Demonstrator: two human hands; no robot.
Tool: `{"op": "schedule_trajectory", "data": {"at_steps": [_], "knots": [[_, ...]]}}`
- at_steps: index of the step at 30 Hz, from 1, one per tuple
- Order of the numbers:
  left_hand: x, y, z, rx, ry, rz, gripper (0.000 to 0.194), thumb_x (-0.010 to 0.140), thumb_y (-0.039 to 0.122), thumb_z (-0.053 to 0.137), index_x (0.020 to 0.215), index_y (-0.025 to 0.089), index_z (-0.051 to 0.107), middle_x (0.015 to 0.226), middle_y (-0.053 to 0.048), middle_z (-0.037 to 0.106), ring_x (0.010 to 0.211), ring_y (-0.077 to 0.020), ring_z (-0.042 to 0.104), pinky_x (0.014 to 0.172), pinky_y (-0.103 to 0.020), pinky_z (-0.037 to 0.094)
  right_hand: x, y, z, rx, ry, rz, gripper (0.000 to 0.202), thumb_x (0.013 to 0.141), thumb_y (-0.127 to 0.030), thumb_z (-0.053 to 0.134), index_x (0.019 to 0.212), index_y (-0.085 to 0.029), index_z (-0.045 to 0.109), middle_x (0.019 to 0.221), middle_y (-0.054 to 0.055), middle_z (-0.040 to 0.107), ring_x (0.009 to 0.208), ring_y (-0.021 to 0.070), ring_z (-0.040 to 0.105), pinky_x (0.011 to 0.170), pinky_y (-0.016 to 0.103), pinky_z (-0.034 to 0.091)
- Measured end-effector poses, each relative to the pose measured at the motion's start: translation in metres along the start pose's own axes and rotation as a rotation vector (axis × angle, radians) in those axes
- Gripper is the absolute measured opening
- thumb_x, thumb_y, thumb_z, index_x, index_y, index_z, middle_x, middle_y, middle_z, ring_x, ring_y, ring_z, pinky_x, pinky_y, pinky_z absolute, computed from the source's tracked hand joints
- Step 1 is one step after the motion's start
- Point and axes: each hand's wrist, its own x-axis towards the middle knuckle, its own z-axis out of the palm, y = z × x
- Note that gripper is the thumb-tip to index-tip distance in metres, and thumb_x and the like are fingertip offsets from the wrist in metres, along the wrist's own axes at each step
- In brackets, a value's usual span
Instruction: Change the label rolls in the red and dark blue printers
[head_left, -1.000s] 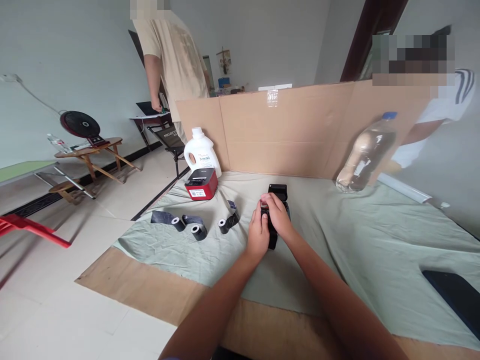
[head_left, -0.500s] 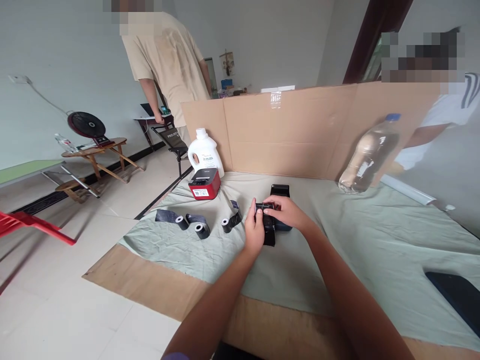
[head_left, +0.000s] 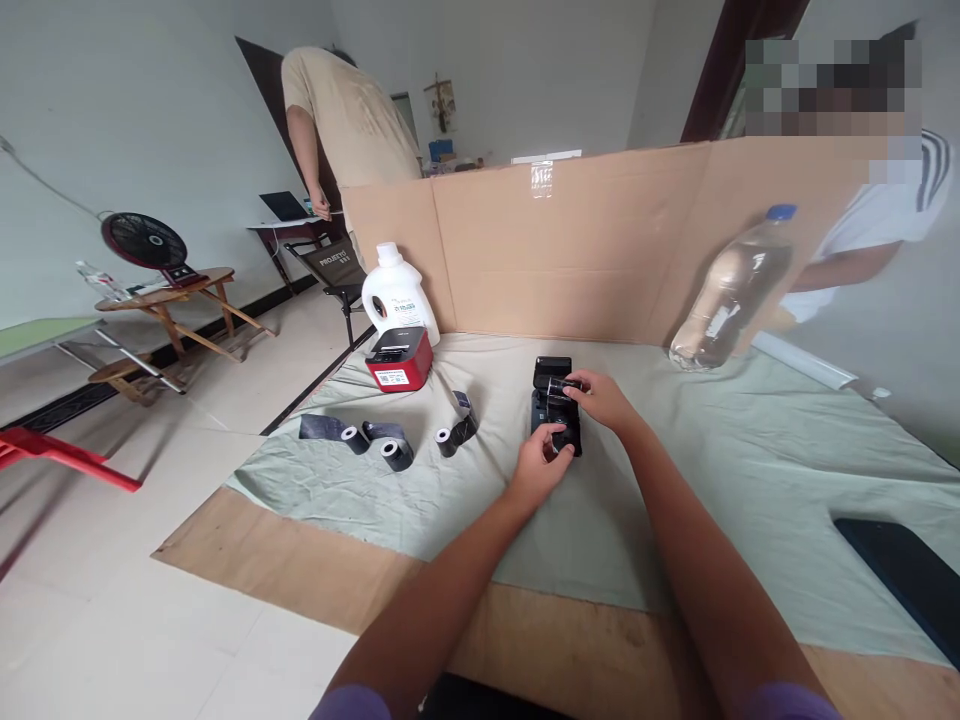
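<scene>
A small black device [head_left: 553,366] with its lid raised lies on the cloth at the middle, perhaps a card terminal or portable printer. Over its upper part, my right hand [head_left: 604,402] pinches a black paper roll [head_left: 560,387] between thumb and fingers. The roll's loose black strip hangs toward me across the device's body. My left hand [head_left: 538,466] closes thumb and fingers on the lower end of this strip. Fingers and strip hide much of the device. To the left lie three more black rolls with pale cores: a left roll [head_left: 355,440], a middle roll [head_left: 397,457] and a right roll [head_left: 445,443], with strips partly unwound.
A red and black box-shaped device [head_left: 400,362] stands before a white jug [head_left: 396,290]. A cardboard panel [head_left: 570,255] borders the back. A large clear bottle [head_left: 739,290] leans at right; a dark flat object [head_left: 896,575] lies at near right. Two people are beyond the panel.
Both hands have moved right, bringing the roll from beside the device to over it. My left hand has shifted down from the roll to its strip. The person behind has bent forward.
</scene>
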Motion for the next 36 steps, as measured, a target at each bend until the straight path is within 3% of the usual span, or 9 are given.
{"op": "schedule_trajectory", "data": {"at_steps": [4, 8, 14, 19, 22, 24, 29, 32, 36], "knots": [[0.003, 0.002, 0.001, -0.129, -0.005, -0.079, 0.040, 0.079, 0.033, 0.071, 0.115, 0.019, 0.060, 0.089, -0.003, 0.068, 0.054, -0.0088, 0.055, 0.054, -0.024, 0.046, 0.005, 0.004, 0.014, -0.056, -0.019, -0.033, 0.023, 0.082, -0.033, 0.057, 0.096, -0.021, 0.070, 0.091, 0.006, 0.073, 0.076, 0.0208, 0.060, 0.076, 0.035, 0.046], [0.007, 0.002, -0.002, -0.190, 0.051, -0.119, 0.036, 0.079, 0.033, 0.070, 0.110, 0.018, 0.060, 0.079, -0.001, 0.067, 0.049, -0.0077, 0.053, 0.051, -0.023, 0.043, 0.014, 0.010, 0.027, -0.159, -0.039, -0.050, 0.023, 0.086, -0.031, 0.055, 0.099, -0.021, 0.070, 0.094, 0.008, 0.073, 0.087, 0.0243, 0.061, 0.083, 0.038, 0.045], [0.009, 0.001, -0.002, -0.222, 0.037, -0.134, 0.029, 0.080, 0.034, 0.067, 0.103, 0.017, 0.060, 0.067, 0.001, 0.066, 0.044, -0.0084, 0.055, 0.048, -0.022, 0.039, 0.020, 0.019, 0.041, -0.336, -0.044, 0.000, 0.019, 0.087, -0.025, 0.056, 0.094, -0.017, 0.071, 0.099, 0.012, 0.069, 0.097, 0.0260, 0.059, 0.097, 0.043, 0.041], [0.010, 0.005, -0.002, -0.234, 0.026, -0.211, 0.031, 0.080, 0.036, 0.068, 0.101, 0.016, 0.059, 0.066, 0.002, 0.068, 0.041, -0.0071, 0.054, 0.045, -0.020, 0.037, 0.015, 0.014, 0.047, -0.369, 0.012, 0.110, 0.016, 0.082, -0.022, 0.060, 0.095, -0.017, 0.069, 0.103, 0.012, 0.064, 0.105, 0.0271, 0.056, 0.098, 0.042, 0.041], [0.010, 0.007, -0.002, -0.230, 0.032, -0.220, 0.028, 0.080, 0.034, 0.067, 0.100, 0.016, 0.059, 0.064, 0.002, 0.067, 0.040, -0.0073, 0.054, 0.044, -0.019, 0.036, 0.013, 0.007, 0.047, -0.386, 0.127, 0.256, 0.033, 0.078, -0.027, 0.068, 0.107, -0.014, 0.064, 0.114, 0.016, 0.059, 0.109, 0.0312, 0.054, 0.094, 0.043, 0.044], [0.010, 0.007, -0.002, -0.225, 0.034, -0.214, 0.025, 0.080, 0.033, 0.066, 0.098, 0.016, 0.059, 0.062, 0.002, 0.067, 0.040, -0.0075, 0.053, 0.044, -0.019, 0.037, 0.014, 0.003, 0.046, -0.336, 0.207, 0.277, 0.049, 0.076, -0.028, 0.070, 0.120, -0.012, 0.057, 0.119, 0.018, 0.058, 0.111, 0.0323, 0.054, 0.097, 0.045, 0.043], [0.007, 0.006, -0.003, -0.198, 0.009, -0.188, 0.016, 0.079, 0.030, 0.063, 0.087, 0.017, 0.059, 0.062, 0.002, 0.067, 0.040, -0.0070, 0.052, 0.044, -0.019, 0.036, 0.017, 0.001, 0.036, -0.006, 0.202, 0.225, 0.061, 0.083, -0.029, 0.061, 0.141, -0.018, 0.045, 0.122, 0.012, 0.063, 0.088, 0.0214, 0.061, 0.091, 0.041, 0.048], [0.004, 0.006, -0.004, -0.191, 0.001, -0.186, 0.011, 0.077, 0.025, 0.060, 0.085, 0.017, 0.060, 0.061, 0.002, 0.067, 0.041, -0.0072, 0.052, 0.045, -0.019, 0.037, 0.018, 0.000, 0.027, 0.019, 0.180, 0.233, 0.054, 0.083, -0.031, 0.061, 0.135, -0.018, 0.054, 0.113, 0.009, 0.066, 0.075, 0.0171, 0.059, 0.086, 0.037, 0.049], [0.001, 0.007, -0.007, -0.125, 0.004, -0.179, 0.008, 0.074, 0.020, 0.057, 0.078, 0.016, 0.063, 0.056, 0.002, 0.064, 0.042, -0.0079, 0.051, 0.045, -0.019, 0.037, 0.018, -0.003, 0.016, -0.051, 0.074, 0.158, 0.036, 0.081, -0.028, 0.064, 0.115, -0.019, 0.069, 0.109, 0.008, 0.064, 0.075, 0.0152, 0.058, 0.087, 0.034, 0.048]]}}
